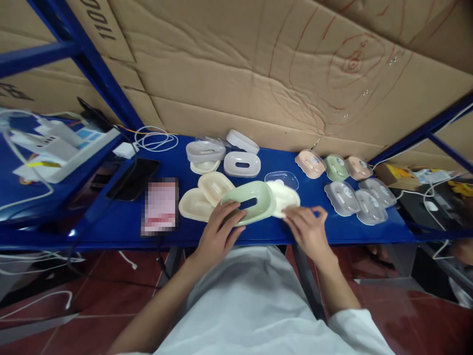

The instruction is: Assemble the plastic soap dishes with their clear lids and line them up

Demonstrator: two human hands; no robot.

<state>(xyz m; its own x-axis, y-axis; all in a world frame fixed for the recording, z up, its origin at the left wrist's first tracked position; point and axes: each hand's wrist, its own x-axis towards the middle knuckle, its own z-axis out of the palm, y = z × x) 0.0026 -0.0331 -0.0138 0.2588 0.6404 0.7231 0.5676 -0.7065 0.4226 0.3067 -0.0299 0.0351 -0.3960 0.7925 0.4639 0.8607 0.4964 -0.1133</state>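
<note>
My left hand [221, 229] grips the left end of a pale green oval soap dish [264, 204], which has a slot in its floor. The dish is tilted a little over the blue table. To its right, my right hand [306, 224] pinches the lower edge of a pale cream oval tray [284, 198], partly hidden behind the green dish. Left of the green dish lie two cream oval trays, one cream tray [216, 187] overlapping the other cream tray [195, 204]. Just behind my right hand, a clear lid [283, 178] lies on the table.
White soap dishes [242, 164] stand at the back. At right sit several lidded soap boxes: peach [309, 163], green [336, 167] and grey [342, 198]. A black phone [135, 178], a blurred pink item [160, 206] and a coiled white cable [157, 140] lie left. Cardboard [221, 74] walls the back.
</note>
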